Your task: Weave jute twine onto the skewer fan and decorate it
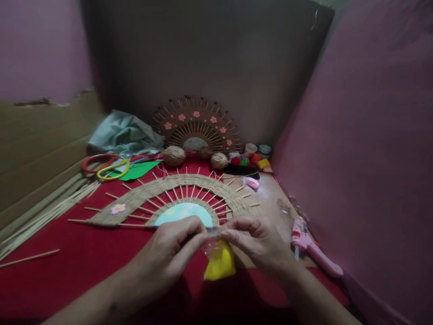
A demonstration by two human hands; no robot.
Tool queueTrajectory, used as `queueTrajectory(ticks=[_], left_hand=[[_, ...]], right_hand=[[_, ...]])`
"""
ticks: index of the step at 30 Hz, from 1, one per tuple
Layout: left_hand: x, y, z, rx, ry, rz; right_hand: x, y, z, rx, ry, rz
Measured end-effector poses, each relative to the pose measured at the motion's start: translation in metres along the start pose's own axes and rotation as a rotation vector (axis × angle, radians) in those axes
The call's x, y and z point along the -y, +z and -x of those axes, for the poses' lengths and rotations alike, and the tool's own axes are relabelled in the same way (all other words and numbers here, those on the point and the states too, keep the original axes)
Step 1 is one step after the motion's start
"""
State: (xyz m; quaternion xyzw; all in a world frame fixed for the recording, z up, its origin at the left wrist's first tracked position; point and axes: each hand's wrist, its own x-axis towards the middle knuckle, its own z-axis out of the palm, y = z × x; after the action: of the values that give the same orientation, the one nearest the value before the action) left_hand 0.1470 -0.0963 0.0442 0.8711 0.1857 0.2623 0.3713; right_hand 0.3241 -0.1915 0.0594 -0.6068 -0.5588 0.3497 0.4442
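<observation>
Between my two hands hangs a small clear plastic bag [210, 246] with a soft bright yellow lump [221, 262] at its bottom, which looks like modelling clay. My left hand [179, 243] pinches the bag's top edge from the left. The other side of that edge is pinched by my right hand [259, 241]. Just beyond my hands lies a woven half-round fan [142, 198] with thin sticks poking out, a pale blue centre [184, 213] and one pink flower [118, 208] on its left end. My hands cover part of its lower edge.
A finished-looking fan with pink flowers [196, 115] leans on the back wall. Twine balls [173, 155], scissors [113, 169], green sheet [137, 170] and loose sticks [50, 221] lie left of centre and behind. A pink glue gun [313, 246] and pink clay [252, 183] are right, beside a board [270, 198].
</observation>
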Motion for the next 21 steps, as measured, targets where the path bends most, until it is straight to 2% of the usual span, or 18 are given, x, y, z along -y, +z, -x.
queueTrajectory(ticks=[2,4,5,7,9,10,11,13,15,17,19,21], left_hand=[[-0.004,-0.001,-0.011,-0.022,0.071,-0.033],[-0.008,0.001,-0.025,-0.005,0.097,0.015],[-0.010,0.003,-0.033,0.020,0.071,0.072],[-0.010,0.009,-0.048,0.079,-0.074,0.233],[-0.006,0.018,-0.059,0.137,-0.187,0.375],[-0.002,0.024,-0.061,0.149,-0.172,0.365],[0.003,0.031,-0.061,0.167,-0.103,0.297],[0.014,0.045,-0.055,0.170,0.087,0.142],[0.025,0.059,-0.045,0.173,0.257,0.058],[0.034,0.071,-0.034,0.231,0.400,0.010],[0.042,0.080,-0.028,0.264,0.531,-0.002],[0.049,0.086,-0.026,0.230,0.620,-0.005]], right_hand=[[-0.002,-0.008,-0.002,-0.015,0.007,-0.081],[0.001,-0.020,-0.008,-0.062,-0.015,-0.057],[0.004,-0.029,-0.013,-0.094,-0.020,-0.006],[0.010,-0.053,-0.028,-0.163,-0.016,0.105],[0.011,-0.084,-0.050,-0.413,-0.032,0.189],[0.008,-0.101,-0.063,-0.554,-0.008,0.233],[0.004,-0.117,-0.076,-0.667,0.077,0.314],[-0.011,-0.147,-0.101,-0.740,0.178,0.386],[-0.031,-0.170,-0.122,-0.760,0.288,0.463],[-0.053,-0.186,-0.137,-0.740,0.388,0.553],[-0.071,-0.196,-0.147,-0.705,0.440,0.648],[-0.082,-0.203,-0.153,-0.674,0.440,0.753]])
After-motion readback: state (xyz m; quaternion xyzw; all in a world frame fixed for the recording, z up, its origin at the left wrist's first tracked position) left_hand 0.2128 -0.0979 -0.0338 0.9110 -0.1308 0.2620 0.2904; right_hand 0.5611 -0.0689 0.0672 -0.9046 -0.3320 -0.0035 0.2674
